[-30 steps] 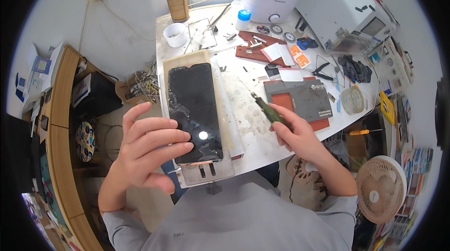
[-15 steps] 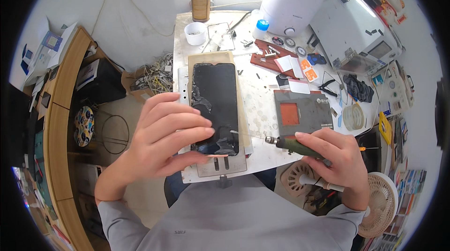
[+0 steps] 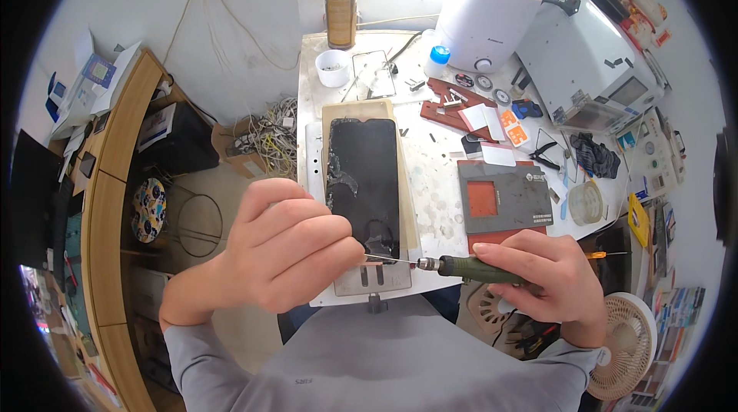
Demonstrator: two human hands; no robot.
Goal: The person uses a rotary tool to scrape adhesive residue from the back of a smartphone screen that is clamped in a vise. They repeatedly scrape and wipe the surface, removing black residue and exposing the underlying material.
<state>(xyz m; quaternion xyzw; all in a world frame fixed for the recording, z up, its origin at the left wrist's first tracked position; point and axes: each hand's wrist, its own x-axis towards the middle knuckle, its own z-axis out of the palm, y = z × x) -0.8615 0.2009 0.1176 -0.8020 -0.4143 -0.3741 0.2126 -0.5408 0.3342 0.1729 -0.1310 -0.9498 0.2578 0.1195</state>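
A black phone screen [image 3: 367, 174] lies on a beige holder plate [image 3: 410, 204] at the table's front. Clear, crumpled residue shows along its left side and lower end. My right hand [image 3: 550, 277] grips a green pen-shaped rotary tool [image 3: 470, 267] with a metal chuck and a long thin rod. The rod points left, over the lower end of the screen. My left hand [image 3: 296, 247] is closed, thumb and fingertips pinched together at the rod's far end. What sits between those fingertips is hidden.
Right of the screen lies a dark grey mat [image 3: 503, 216] with a red window. Behind it are a dark red rack [image 3: 446, 108], black pliers [image 3: 544, 157] and a tape roll [image 3: 586, 203]. A spray can [image 3: 340, 8], white cup [image 3: 332, 70] and white humidifier [image 3: 488, 20] stand farther back.
My left hand has closed from spread fingers into a pinch at the rod's end. The tool has come down and left toward me, off the screen's middle. The whole view has shifted slightly.
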